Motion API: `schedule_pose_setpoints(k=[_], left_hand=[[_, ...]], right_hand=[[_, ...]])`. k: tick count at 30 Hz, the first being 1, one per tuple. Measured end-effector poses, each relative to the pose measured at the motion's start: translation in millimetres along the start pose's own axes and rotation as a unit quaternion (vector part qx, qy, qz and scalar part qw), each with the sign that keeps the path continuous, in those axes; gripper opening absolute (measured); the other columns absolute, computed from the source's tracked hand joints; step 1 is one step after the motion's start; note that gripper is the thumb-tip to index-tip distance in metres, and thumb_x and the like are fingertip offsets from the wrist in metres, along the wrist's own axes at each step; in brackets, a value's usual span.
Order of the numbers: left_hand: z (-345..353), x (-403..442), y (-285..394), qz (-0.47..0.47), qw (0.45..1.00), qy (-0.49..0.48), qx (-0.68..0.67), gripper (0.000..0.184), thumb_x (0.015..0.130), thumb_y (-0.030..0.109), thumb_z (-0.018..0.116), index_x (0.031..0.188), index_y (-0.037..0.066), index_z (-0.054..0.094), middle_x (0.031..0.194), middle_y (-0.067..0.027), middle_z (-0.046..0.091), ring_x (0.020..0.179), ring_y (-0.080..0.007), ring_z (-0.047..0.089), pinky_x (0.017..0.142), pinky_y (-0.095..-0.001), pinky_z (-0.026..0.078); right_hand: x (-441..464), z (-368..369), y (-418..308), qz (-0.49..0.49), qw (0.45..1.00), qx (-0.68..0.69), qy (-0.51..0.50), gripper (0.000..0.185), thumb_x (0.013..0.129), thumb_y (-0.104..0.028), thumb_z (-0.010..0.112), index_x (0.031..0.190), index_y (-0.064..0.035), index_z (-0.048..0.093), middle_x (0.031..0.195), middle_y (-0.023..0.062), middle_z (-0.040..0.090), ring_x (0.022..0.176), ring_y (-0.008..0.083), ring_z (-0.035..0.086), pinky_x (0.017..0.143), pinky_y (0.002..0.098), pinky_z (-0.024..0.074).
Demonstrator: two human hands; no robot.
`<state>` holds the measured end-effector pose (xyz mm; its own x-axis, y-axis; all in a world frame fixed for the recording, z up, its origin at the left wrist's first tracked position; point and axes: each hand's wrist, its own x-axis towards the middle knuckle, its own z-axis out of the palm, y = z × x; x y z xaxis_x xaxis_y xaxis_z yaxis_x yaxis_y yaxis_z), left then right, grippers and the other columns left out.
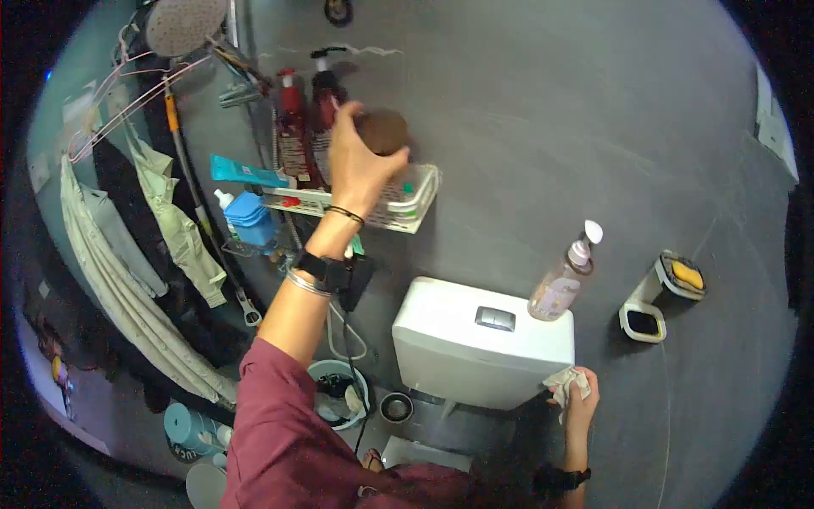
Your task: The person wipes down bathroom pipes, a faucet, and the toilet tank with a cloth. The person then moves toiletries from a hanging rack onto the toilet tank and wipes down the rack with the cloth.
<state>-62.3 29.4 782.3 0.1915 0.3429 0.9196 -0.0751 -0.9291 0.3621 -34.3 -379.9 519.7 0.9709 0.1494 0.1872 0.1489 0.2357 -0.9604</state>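
Note:
My left hand (360, 161) reaches up to the wall shelf, its fingers closed round a brown round jar (383, 132) held above the white wire basket (415, 222). Beside that hand stand a red pump bottle (293, 131) and a dark pump bottle (326, 106). Lower down on the right, my right hand (582, 399) grips a crumpled pale cloth (570, 383) against the right end of the white toilet cistern (462, 356). A clear pump bottle (560, 288) with pinkish liquid stands on the cistern lid near the flush button (495, 318).
A teal tube (246, 171) and a blue container (249, 219) sit left of the basket. Clothes (178, 220) hang on hangers at the left, below a shower head (186, 25). Wall holders (643, 324) with a yellow soap (688, 274) are at the right. A bucket (360, 377) stands below.

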Motion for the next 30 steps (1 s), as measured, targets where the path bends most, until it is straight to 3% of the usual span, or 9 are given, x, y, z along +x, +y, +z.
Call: schedule_pose_setpoints(k=[4,8,11,12,14,19,23,26,30], left_hand=[[-20.1,-2.9,33.2,0.197,0.967,0.158,-0.025,0.076,0.056,0.011,0.082,0.121,0.002,0.042,0.113,-0.0147,0.052,0.105,-0.0266,0.053,0.09,-0.0346,0.044],[-38.2,-39.3,78.3,0.154,0.977,0.008,-0.146,0.075,0.056,0.01,0.081,0.12,0.003,0.042,0.112,-0.012,0.052,0.101,-0.0236,0.056,0.089,-0.0323,0.046],[-21.5,-96.9,73.6,0.011,0.956,-0.217,-0.197,0.073,0.055,0.021,0.081,0.118,0.004,0.048,0.113,-0.0099,0.053,0.106,-0.0224,0.053,0.093,-0.034,0.042],[-7.6,-117.4,65.5,0.051,0.959,-0.225,-0.168,0.074,0.054,0.02,0.081,0.119,0.004,0.048,0.11,-0.0122,0.055,0.103,-0.0249,0.055,0.091,-0.035,0.043],[17.0,-154.1,53.2,0.018,0.955,-0.262,-0.14,0.072,0.054,0.019,0.08,0.118,0.002,0.051,0.109,-0.0156,0.054,0.1,-0.0313,0.055,0.089,-0.0372,0.045],[62.9,-203.7,18.2,-0.077,0.952,-0.282,-0.093,0.069,0.06,0.027,0.078,0.12,0.002,0.054,0.117,-0.0218,0.045,0.108,-0.0357,0.05,0.09,-0.0402,0.044],[85.8,-223.2,3.9,-0.05,0.954,-0.28,-0.099,0.065,0.064,0.029,0.077,0.121,0.008,0.055,0.123,-0.0257,0.038,0.109,-0.04,0.048,0.092,-0.0422,0.043],[90.5,-222.3,6.7,0.001,0.955,-0.276,-0.112,0.047,0.072,0.024,0.071,0.116,0.015,0.06,0.126,-0.0201,0.04,0.118,-0.038,0.039,0.1,-0.0434,0.035],[92.6,-218.1,11.7,0.114,0.958,-0.264,-0.015,0.037,0.077,0.022,0.064,0.114,0.021,0.062,0.125,-0.0089,0.047,0.122,-0.0359,0.035,0.104,-0.0581,0.021]], right_hand=[[-2.2,-7.1,7.6,-0.009,0.999,-0.041,0.004,0.026,0.086,-0.003,0.044,0.111,-0.0022,0.047,0.093,0.0132,0.058,0.072,0.0195,0.063,0.056,0.03,0.056],[-8.5,2.1,0.9,0.019,0.999,-0.026,0.007,0.024,0.086,-0.003,0.045,0.11,-0.0024,0.048,0.093,0.0124,0.058,0.073,0.0192,0.063,0.057,0.0293,0.0553],[-8.8,1.1,7.3,0.006,1.0,-0.013,-0.002,0.025,0.088,-0.013,0.049,0.11,-0.0031,0.046,0.09,0.0127,0.06,0.071,0.0198,0.064,0.053,0.0301,0.0555],[-8.9,-0.3,8.1,0.004,1.0,-0.01,0.0,0.025,0.088,-0.013,0.049,0.11,-0.003,0.047,0.09,0.0126,0.06,0.071,0.0198,0.064,0.053,0.0297,0.0554],[-9.4,-7.2,7.6,0.001,1.0,-0.01,0.006,0.025,0.088,-0.013,0.049,0.11,-0.0029,0.047,0.09,0.0126,0.06,0.071,0.0199,0.064,0.053,0.0292,0.0552],[-12.3,-21.8,-0.8,-0.001,0.999,-0.017,0.029,0.025,0.087,-0.011,0.049,0.11,-0.0032,0.047,0.09,0.0126,0.06,0.071,0.0201,0.064,0.053,0.0297,0.0555],[-16.6,-38.9,-2.6,0.005,0.998,-0.036,0.055,0.024,0.087,-0.003,0.046,0.111,-0.0036,0.048,0.096,0.0135,0.057,0.074,0.0221,0.063,0.057,0.0318,0.0567],[-14.7,-45.0,3.6,-0.008,0.997,-0.032,0.063,0.025,0.087,-0.003,0.045,0.111,-0.0032,0.047,0.096,0.0141,0.056,0.071,0.0223,0.062,0.053,0.0312,0.0565],[-9.2,-46.5,15.0,-0.017,0.998,-0.029,0.05,0.025,0.087,-0.003,0.044,0.112,-0.0027,0.046,0.092,0.0139,0.057,0.067,0.0214,0.062,0.05,0.03,0.0559]])
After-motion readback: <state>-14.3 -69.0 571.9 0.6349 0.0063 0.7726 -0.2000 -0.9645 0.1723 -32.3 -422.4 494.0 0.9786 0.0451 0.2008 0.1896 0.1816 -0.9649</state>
